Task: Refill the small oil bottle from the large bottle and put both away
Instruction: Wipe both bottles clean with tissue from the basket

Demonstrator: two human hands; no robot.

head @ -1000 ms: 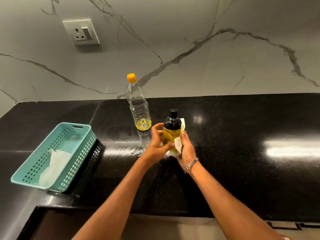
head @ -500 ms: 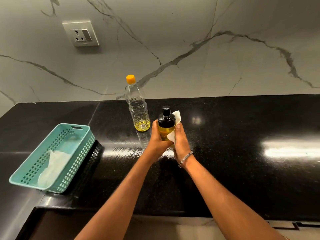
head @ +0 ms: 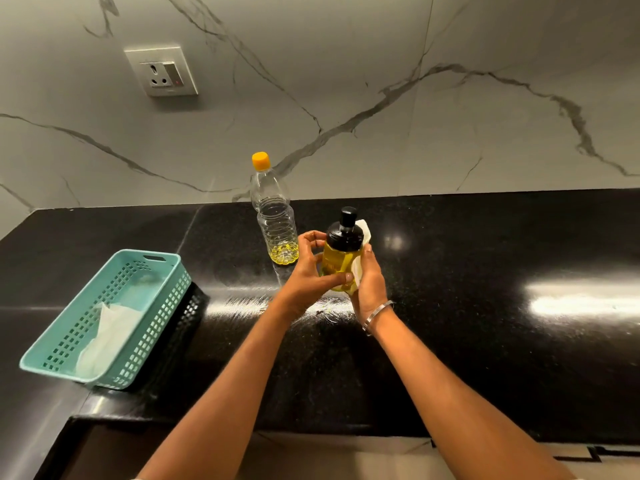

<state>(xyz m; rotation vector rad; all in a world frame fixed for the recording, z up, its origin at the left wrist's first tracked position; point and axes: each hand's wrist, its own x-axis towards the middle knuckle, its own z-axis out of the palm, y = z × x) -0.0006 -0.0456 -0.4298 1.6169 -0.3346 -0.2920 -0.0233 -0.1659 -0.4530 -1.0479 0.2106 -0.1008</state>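
Left hand (head: 304, 271): fingers curled round the small oil bottle (head: 337, 265), thumb across its front. Right hand (head: 370, 285): fingers press a white tissue (head: 360, 258) against the bottle's right side. Bottle held upright above the black surface (head: 485, 341), black cap on, oil inside. Large bottle (head: 275, 216) stands just behind-left, orange cap on, nearly drained. Teal basket (head: 162, 271) well apart at left, containing white paper.
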